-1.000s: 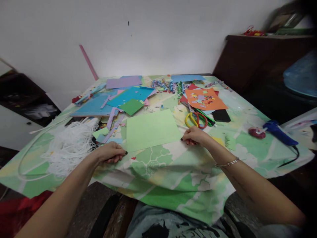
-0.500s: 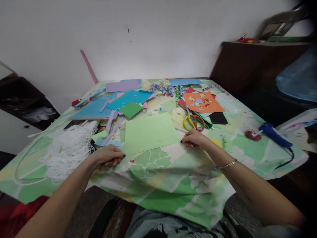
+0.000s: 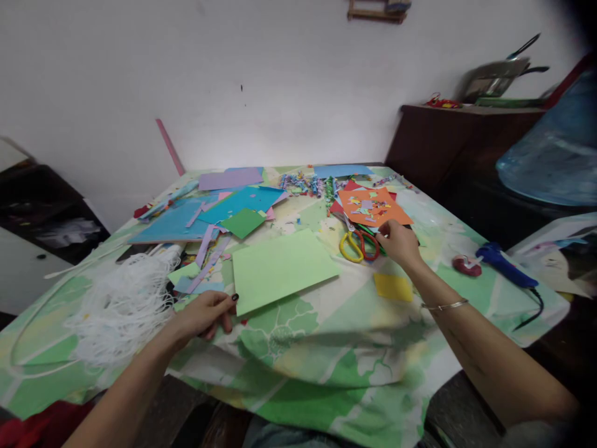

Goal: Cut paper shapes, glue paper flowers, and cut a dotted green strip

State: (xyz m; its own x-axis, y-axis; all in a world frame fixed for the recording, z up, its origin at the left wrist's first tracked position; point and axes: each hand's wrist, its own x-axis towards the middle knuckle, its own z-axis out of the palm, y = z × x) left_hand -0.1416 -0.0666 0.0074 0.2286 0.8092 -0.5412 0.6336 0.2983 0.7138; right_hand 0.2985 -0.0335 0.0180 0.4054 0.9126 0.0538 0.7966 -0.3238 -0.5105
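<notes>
A light green paper sheet [image 3: 280, 267] lies in the middle of the table on a green patterned cloth [image 3: 326, 348]. My left hand [image 3: 208, 314] is at its near left corner, fingers curled and the thumb pinching the edge. My right hand [image 3: 398, 244] is stretched forward on the right, fingers loosely apart, fingertips next to the yellow and red handled scissors [image 3: 358, 244]. I see nothing in that hand. A small yellow paper square [image 3: 393, 286] lies just under my right wrist.
An orange sheet [image 3: 373, 208] strewn with scraps lies behind the scissors. Blue sheets [image 3: 233, 199], a dark green square [image 3: 243, 222] and purple strips sit at the back left. A white string bundle [image 3: 125, 298] lies left, a blue glue gun [image 3: 501, 261] right, and a brown cabinet [image 3: 443, 143] stands far right.
My right hand has let go of the green sheet's right corner and moved forward to the scissors, uncovering the yellow square. The left hand stays at the sheet's corner. The view has tilted up.
</notes>
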